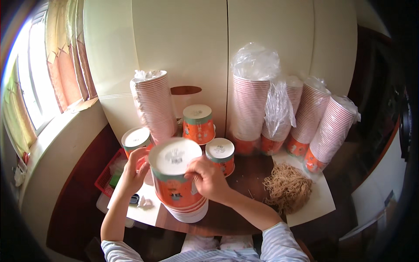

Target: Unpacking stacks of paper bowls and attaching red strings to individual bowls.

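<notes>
Near the front edge of the worktop (248, 174), left of its middle, an upturned stack of smooth, tapering paper tubs (176, 187) is flanked by the parted, curved fingers of the left hand (136, 168). Its right side is met by bent fingers of the right hand (208, 178); whether they are clamped cannot be told. Tangled tan strands (288, 187) are heaped by the right edge, before ribbed, plastic-wrapped tub columns (251, 109).

A person's left hand (136, 168) spreads beside a nested stack of upturned orange paper tubs (174, 192) at a brown-and-white bench (246, 177), the right hand (208, 178) curled against the top tub's opposite side. Behind stand tall plastic-wrapped tub stacks (251, 107); a tangled heap of tan strands (288, 187) lies at right.
</notes>
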The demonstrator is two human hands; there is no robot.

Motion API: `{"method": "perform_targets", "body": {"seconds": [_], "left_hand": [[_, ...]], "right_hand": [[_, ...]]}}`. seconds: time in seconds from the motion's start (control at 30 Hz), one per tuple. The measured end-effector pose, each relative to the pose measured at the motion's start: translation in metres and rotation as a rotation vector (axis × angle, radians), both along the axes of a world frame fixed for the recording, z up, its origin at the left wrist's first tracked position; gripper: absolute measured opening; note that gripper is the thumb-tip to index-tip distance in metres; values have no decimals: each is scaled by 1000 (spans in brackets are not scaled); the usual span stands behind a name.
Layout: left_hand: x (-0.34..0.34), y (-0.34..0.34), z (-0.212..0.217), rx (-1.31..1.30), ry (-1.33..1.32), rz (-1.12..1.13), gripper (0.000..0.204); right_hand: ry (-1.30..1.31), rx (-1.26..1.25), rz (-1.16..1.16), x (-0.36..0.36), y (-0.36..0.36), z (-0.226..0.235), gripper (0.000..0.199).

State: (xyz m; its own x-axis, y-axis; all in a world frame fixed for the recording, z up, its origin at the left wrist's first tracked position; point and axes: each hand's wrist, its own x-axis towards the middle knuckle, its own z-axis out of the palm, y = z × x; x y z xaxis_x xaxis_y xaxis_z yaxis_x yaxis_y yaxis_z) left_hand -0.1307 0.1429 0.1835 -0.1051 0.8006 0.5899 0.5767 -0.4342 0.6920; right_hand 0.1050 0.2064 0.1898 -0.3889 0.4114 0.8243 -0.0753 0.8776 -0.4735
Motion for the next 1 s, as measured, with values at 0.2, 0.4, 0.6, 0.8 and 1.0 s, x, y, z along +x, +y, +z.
{"method": "perform_targets", "body": {"seconds": [0.2, 0.4, 0.6, 0.8, 1.0], "left_hand": [[15, -33, -39, 75, 119, 38, 62], [44, -49, -38, 115, 341, 169, 91], [50, -33, 3, 127, 470, 99, 65], [62, -32, 6, 103, 533, -48, 21], [58, -39, 14, 51, 384, -105, 21]], "right_hand": [[239, 14, -100, 56, 15, 54, 16], [415, -69, -324, 151, 39, 48, 8], [109, 102, -781, 195, 88, -18, 10], [-157, -8, -899, 171, 137, -125, 12], [-246, -4, -870, 155, 160, -177, 14]]}}
